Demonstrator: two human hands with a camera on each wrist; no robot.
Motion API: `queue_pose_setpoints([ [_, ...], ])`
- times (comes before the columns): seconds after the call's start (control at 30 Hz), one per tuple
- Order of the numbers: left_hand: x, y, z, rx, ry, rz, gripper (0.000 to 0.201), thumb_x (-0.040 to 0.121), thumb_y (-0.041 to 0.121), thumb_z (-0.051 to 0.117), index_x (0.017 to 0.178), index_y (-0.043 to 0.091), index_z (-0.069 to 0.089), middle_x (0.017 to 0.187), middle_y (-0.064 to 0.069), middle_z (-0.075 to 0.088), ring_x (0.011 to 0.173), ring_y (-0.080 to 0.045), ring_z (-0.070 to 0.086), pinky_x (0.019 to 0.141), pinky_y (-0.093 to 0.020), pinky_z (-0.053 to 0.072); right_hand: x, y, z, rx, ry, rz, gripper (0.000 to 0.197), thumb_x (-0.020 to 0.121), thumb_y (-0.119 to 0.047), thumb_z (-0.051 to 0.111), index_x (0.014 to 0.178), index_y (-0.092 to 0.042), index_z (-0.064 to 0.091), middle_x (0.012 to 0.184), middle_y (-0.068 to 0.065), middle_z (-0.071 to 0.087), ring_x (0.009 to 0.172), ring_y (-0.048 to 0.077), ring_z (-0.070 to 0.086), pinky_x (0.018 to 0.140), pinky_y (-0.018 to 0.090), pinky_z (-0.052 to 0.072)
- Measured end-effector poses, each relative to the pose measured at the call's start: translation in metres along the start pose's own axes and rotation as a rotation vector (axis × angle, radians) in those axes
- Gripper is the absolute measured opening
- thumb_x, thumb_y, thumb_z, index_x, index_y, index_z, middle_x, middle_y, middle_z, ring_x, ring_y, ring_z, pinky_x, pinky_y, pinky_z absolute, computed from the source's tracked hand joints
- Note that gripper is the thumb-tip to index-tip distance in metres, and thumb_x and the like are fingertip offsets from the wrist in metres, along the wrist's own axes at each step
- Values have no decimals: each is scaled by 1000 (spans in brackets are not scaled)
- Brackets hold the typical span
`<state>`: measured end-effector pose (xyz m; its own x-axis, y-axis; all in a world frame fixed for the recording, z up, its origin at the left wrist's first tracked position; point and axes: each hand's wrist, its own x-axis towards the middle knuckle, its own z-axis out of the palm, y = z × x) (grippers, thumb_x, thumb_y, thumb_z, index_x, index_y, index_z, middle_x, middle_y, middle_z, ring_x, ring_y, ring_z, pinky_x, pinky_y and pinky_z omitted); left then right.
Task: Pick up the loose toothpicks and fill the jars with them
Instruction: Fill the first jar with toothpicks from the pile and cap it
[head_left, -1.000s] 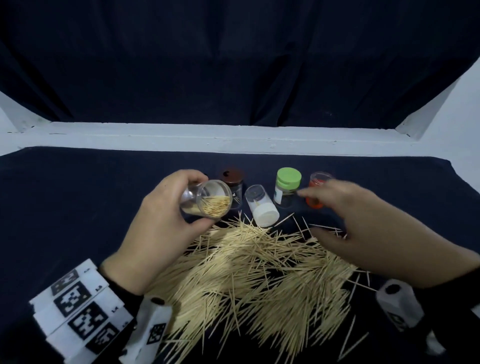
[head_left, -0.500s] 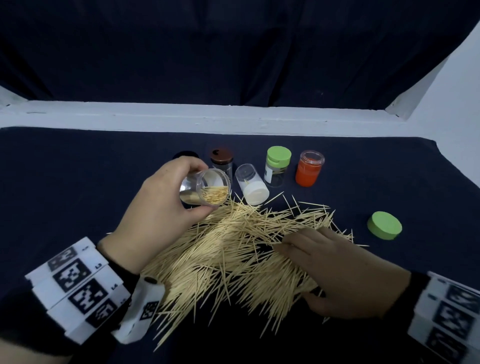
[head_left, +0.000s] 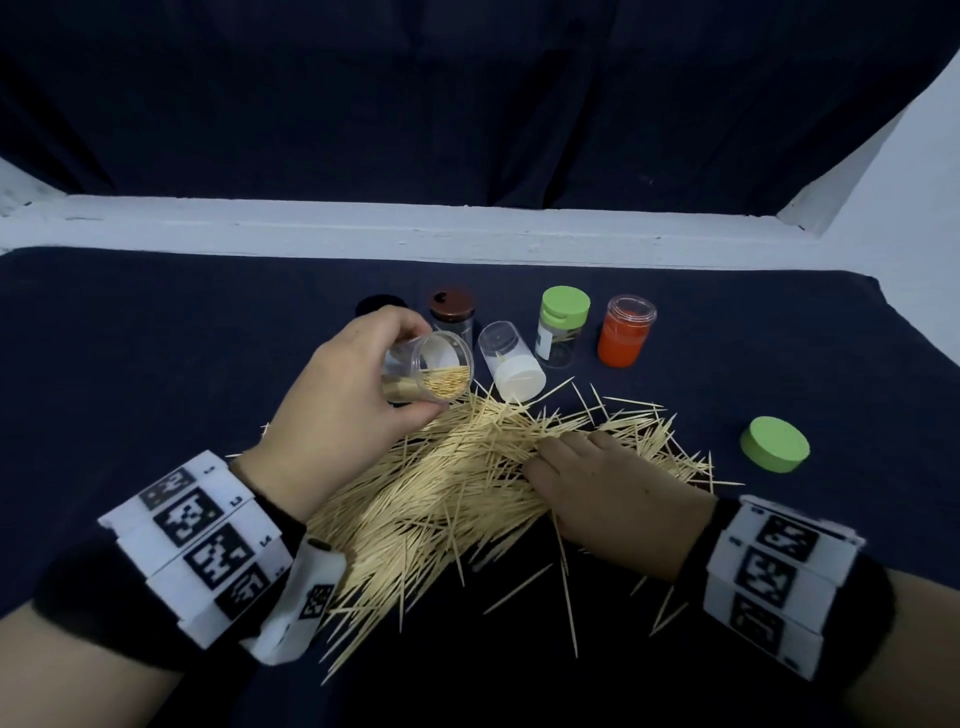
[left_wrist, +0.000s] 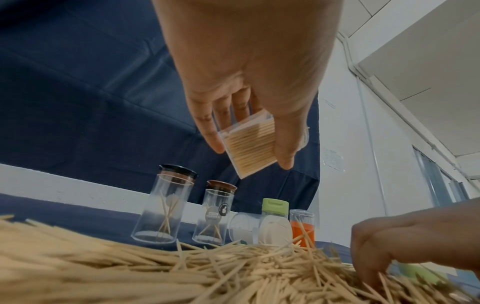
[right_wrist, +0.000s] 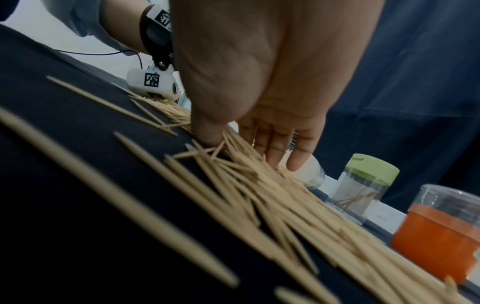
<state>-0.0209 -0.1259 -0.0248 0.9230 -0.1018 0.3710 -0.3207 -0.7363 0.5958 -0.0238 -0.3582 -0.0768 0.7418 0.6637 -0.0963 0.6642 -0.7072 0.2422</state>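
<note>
The left hand (head_left: 332, 415) grips a clear plastic jar (head_left: 428, 375) tipped on its side above the 11 o'clock edge of the toothpick pile (head_left: 457, 488), thumb under it and fingers curled over the top. The jar's long axis runs roughly from 10 to 4 o'clock in the head view, its open mouth turned toward the person and the right hand; the toothpicks already inside lie packed along that axis, filling about the lower half.

The right hand (head_left: 608, 493) rests on the pile at about 4 o'clock from the jar. Its fingers (right_wrist: 283, 152) lie fairly straight on the sticks with the thumb pressed down at the pile's edge; I judge it is gathering a bunch, with nothing pinched clear yet.

To do this well, draw together sticks that already lie parallel, close thumb and fingers round a modest bundle, and turn it to match the jar's axis before sliding it in. Crossed sticks would likely jam at the rim. Keeping the mouth slightly raised should stop the packed ones slipping out.

The loose toothpicks mostly run from 7 to 1 o'clock across the dark cloth, with strays fanning out at the near edge. Beyond, at 12 o'clock, stand the other jars, and a green lid (head_left: 775, 444) lies at 3 o'clock.
</note>
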Motion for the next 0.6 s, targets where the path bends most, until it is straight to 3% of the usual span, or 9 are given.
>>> queue_pose_setpoints([
  [0.13, 1, 0, 1, 13, -40, -5, 47, 68, 25, 84, 102, 32, 52, 102, 17, 56, 93, -2, 56, 78, -22, 48, 9, -2, 4, -38, 77, -9, 37, 75, -15, 29, 82, -9, 65, 76, 8, 61, 61, 23, 58, 55, 33, 49],
  [0.27, 2, -2, 3, 76, -82, -45, 47, 69, 26, 83, 102, 33, 50, 98, 20, 51, 96, -4, 53, 84, -30, 49, 18, -1, 0, -49, 24, 24, 36, 72, -14, 30, 78, -8, 65, 72, 9, 61, 59, 25, 59, 55, 33, 50],
  [0.33, 3, -4, 4, 111, -103, -78, 47, 70, 27, 83, 103, 33, 49, 101, 19, 50, 97, -6, 53, 86, -32, 50, 22, -1, -10, -16, -23, 57, 32, 80, -10, 33, 94, -5, 62, 88, 12, 61, 76, 30, 61, 71, 37, 48],
  [0.4, 5, -7, 3, 141, -106, -104, 47, 70, 29, 83, 103, 33, 49, 104, 16, 52, 97, -7, 54, 84, -32, 50, 24, 4, -18, 12, -81, 46, 27, 92, -10, 34, 115, -6, 46, 112, 12, 53, 101, 29, 51, 89, 40, 35],
  [0.43, 5, -8, 3, 153, -103, -117, 48, 70, 29, 83, 103, 33, 49, 105, 15, 53, 96, -7, 54, 83, -32, 50, 24, 7, -24, 39, -100, 57, 24, 95, -12, 33, 117, -8, 41, 116, 11, 51, 105, 27, 47, 91, 38, 29],
  [0.6, 8, -10, 1, 188, -81, -181, 45, 69, 28, 83, 102, 29, 52, 102, 11, 55, 88, -9, 56, 76, -34, 52, 31, 13, -48, 228, -60, 134, 8, 96, -8, 35, 98, -16, 33, 104, 6, 52, 85, 21, 40, 75, 31, 20],
])
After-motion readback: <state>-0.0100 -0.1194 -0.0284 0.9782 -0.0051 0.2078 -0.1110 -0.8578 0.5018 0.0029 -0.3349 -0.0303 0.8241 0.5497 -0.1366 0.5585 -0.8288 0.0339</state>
